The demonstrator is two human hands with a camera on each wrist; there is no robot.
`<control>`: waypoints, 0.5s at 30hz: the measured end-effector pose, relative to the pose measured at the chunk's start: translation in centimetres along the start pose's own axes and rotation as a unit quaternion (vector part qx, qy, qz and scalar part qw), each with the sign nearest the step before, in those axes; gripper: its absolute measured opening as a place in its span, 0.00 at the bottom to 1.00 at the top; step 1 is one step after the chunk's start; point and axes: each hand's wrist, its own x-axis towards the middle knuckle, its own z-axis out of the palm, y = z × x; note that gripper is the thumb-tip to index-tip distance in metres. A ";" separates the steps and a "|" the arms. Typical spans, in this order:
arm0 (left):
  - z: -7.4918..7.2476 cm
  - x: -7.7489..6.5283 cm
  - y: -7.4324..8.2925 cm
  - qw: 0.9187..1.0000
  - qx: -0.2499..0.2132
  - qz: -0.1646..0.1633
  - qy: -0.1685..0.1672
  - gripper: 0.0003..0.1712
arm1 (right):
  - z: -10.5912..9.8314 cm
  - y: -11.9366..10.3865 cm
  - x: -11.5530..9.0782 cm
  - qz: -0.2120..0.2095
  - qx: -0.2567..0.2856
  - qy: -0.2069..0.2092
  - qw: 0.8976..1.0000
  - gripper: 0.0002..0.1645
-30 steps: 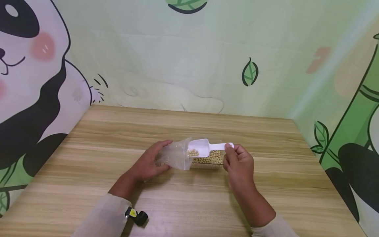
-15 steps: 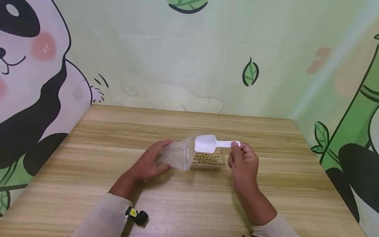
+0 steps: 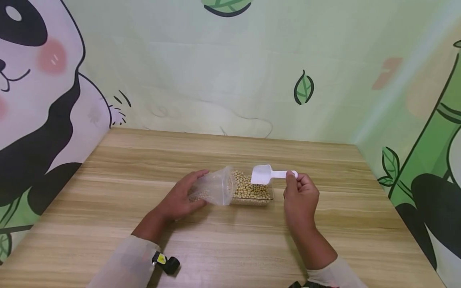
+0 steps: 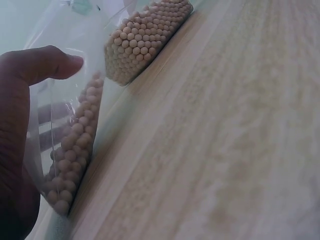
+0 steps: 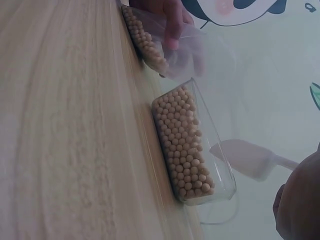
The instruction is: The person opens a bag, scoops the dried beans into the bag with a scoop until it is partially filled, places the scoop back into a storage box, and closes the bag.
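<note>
At the far left, a painted panda [image 3: 36, 96] is shown on the wall beside the wood-grain desk [image 3: 230, 240]. A small black device [image 3: 166, 263] is attached near the cuff of the pale left sleeve [image 3: 122, 264]. Farther along, a clear plastic bag [image 3: 214, 186] is gripped by the left hand [image 3: 180, 198], pinched with the thumb on the near side and the fingers on the far side. The bag is laid on the desk with its mouth turned to the right, and pale round beans [image 4: 75, 155] are gathered along its underside. Just beyond that mouth, a clear rectangular container [image 3: 252, 203] is set upright on the desk and loaded with the same beans, banked higher toward the bag. Above its right part, a white scoop [image 3: 262, 175] is held with its bowl pointed left; whether any beans are carried in it cannot be told. The end of its handle is pinched between thumb and fingers of the right hand [image 3: 301, 200]. At the far right, green bamboo [image 3: 439, 136] is painted on the wall.
</note>
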 end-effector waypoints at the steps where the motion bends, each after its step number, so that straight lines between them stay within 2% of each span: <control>1: -0.1 0.0 0.3 1.000 -0.005 -0.008 0.001 0.47 | 0.0 0.1 0.1 0.001 -0.004 0.002 1.000 0.15; 6: 0.1 0.3 0.7 0.999 -0.015 -0.034 0.021 0.45 | -0.1 0.2 0.4 0.005 -0.014 0.002 1.000 0.15; 9: 0.4 0.4 0.4 0.999 -0.029 -0.031 0.028 0.44 | -0.2 0.2 0.4 0.003 -0.029 0.002 1.000 0.15; 15: 0.6 0.5 0.5 0.996 -0.055 -0.052 0.040 0.44 | -0.4 0.1 0.4 -0.026 -0.071 0.010 0.997 0.15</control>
